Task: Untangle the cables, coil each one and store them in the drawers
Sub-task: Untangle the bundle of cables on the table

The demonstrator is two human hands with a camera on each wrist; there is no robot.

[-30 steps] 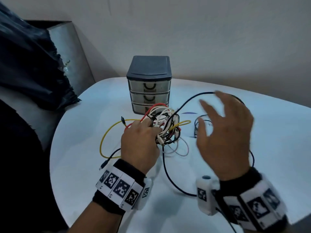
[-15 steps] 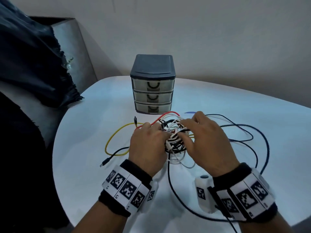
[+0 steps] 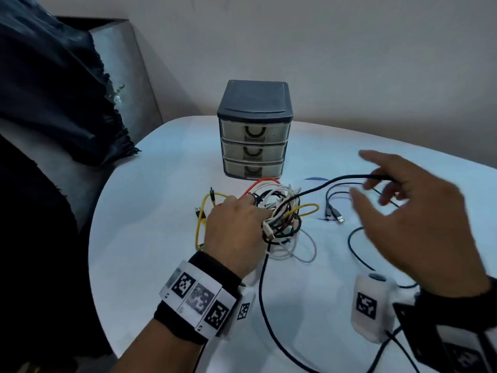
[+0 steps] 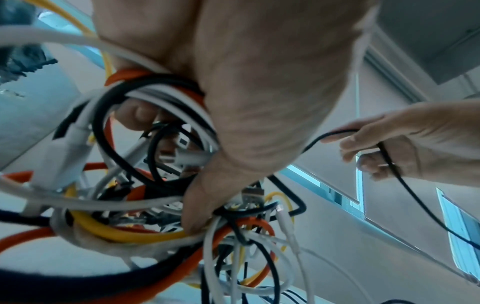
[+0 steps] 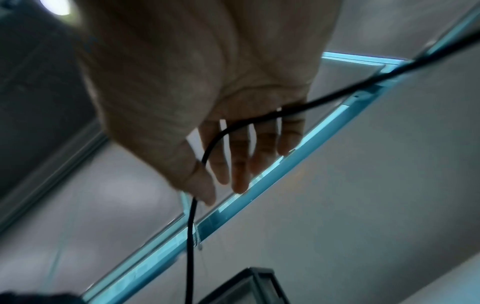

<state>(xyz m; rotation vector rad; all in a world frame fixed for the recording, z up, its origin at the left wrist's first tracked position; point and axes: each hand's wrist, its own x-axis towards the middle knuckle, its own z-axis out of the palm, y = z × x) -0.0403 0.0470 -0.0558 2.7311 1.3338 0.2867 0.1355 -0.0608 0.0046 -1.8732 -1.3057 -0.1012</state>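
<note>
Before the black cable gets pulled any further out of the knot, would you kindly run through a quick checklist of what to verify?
1. Left hand pins the tangled bundle of coloured cables: ok, fingers curl into it.
2. Right hand has the thin black cable: ok, but the grip looks loose, fingers nearly straight.
3. Black cable free of the knot: not ok, it runs into the bundle.
4. Grey three-drawer plastic organiser open for storing: not ok, all drawers shut.
5. Any cable coiled: not ok.
6. Which loops trap the black cable: cannot tell.

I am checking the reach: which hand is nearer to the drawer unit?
Left. The left hand grips the cable tangle just before the drawer unit; the right hand is off to its right.
</note>
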